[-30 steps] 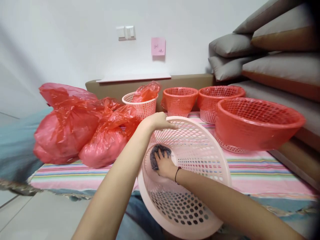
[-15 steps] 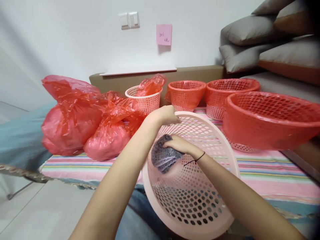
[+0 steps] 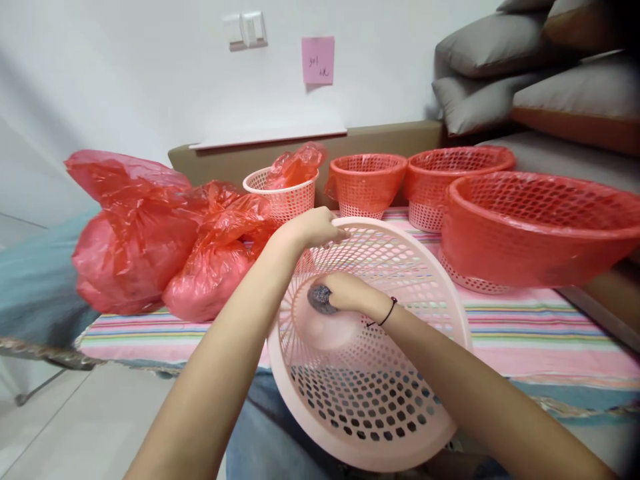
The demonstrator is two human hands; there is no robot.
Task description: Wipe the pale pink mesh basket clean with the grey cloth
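Note:
A large pink plastic basket [image 3: 380, 450] is tilted with its opening toward me, at the front edge of the striped cloth. My left hand [image 3: 317, 228] grips its upper rim on the left. Deep inside the basket, near its bottom, my right hand [image 3: 345, 292] is closed on a dark grey cloth [image 3: 321, 299]; only a small bunched part of the cloth shows beside the fingers. A dark cord is around my right wrist.
Knotted red plastic bags [image 3: 135, 253] stand at the left. Behind is a small pink basket [image 3: 295, 200] with a red bag. Three red-lined baskets [image 3: 530, 247] stand at the right, below stacked grey cushions [image 3: 490, 47]. The striped cloth [image 3: 530, 330] lies underneath.
My right hand has moved deeper into the basket with the grey cloth, which now looks smaller and more bunched. The basket and my left hand have shifted slightly left in view.

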